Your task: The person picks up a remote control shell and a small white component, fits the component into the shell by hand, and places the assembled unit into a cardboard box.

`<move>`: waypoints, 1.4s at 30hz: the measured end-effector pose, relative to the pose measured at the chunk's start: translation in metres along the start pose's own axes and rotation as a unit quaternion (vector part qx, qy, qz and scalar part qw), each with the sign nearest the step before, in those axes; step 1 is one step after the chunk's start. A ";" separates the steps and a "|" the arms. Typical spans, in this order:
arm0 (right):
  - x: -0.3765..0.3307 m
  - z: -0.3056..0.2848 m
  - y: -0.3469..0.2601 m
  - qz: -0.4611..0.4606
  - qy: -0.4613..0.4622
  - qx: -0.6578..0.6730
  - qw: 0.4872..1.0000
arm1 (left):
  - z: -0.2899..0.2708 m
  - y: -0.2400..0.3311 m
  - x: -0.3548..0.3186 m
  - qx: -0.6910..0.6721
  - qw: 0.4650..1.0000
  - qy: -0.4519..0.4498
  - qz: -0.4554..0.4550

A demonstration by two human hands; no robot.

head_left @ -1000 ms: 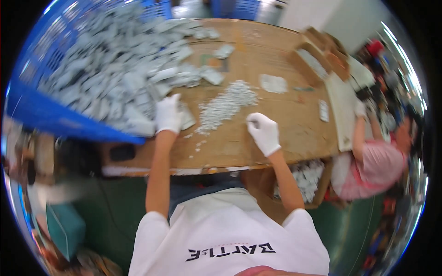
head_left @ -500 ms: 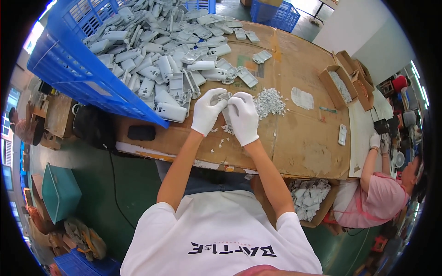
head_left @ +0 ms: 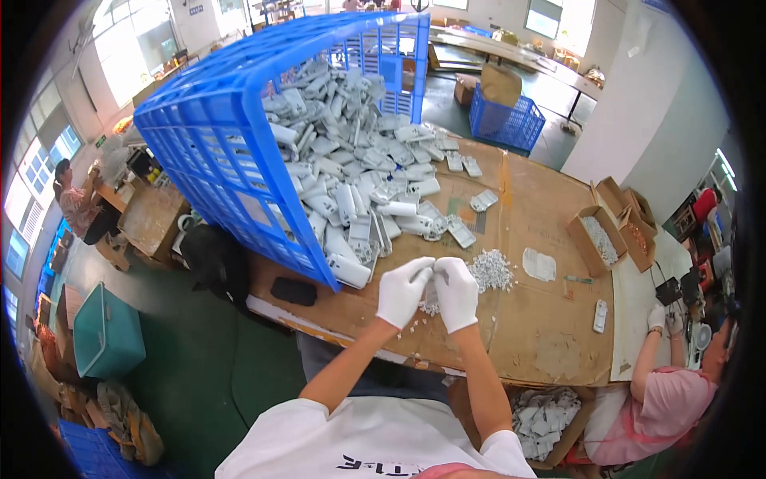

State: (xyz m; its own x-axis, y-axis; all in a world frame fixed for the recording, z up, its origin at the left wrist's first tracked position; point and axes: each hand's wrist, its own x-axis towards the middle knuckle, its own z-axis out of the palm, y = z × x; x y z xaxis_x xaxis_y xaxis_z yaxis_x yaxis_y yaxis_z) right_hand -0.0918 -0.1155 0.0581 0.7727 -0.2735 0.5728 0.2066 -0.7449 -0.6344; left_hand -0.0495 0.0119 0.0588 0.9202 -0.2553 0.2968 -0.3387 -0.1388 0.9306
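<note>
My left hand (head_left: 401, 294) and my right hand (head_left: 456, 295), both in white gloves, meet over the table's near side. Their fingers are closed at the tips around a pale plastic casing, now almost wholly hidden by the gloves. Just right of my right hand lies a heap of small whitish pieces (head_left: 491, 271), with a few strays under my hands. Beyond them, a large pile of white plastic casings (head_left: 351, 152) spills from a tipped blue crate (head_left: 231, 168). Some loose casings (head_left: 460, 231) lie at the pile's right edge.
Cardboard covers the table (head_left: 542, 319). A crumpled white sheet (head_left: 539, 265), a green-handled tool (head_left: 578, 279) and a single casing (head_left: 600, 316) lie rightward. Small boxes (head_left: 597, 239) stand at the right edge, near another gloved person (head_left: 650, 399). A dark pad (head_left: 294, 291) lies left.
The view has tilted up, so the table sits lower in the picture. My hands have closed in together; the casing that showed between them is now mostly covered by fingers.
</note>
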 end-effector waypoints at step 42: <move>-0.066 -0.076 -0.037 0.190 0.110 0.092 0.971 | 0.039 0.061 -0.032 -0.012 0.993 -0.108 0.033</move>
State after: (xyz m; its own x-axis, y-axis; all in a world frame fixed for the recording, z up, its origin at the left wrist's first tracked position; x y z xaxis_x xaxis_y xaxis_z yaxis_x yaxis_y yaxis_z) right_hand -0.1961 -0.1166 0.0835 0.6719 -0.6451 0.3638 0.0518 -0.4490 -0.8920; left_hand -0.1074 -0.0261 0.0981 0.8315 -0.4636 0.3062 -0.3896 -0.0936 0.9162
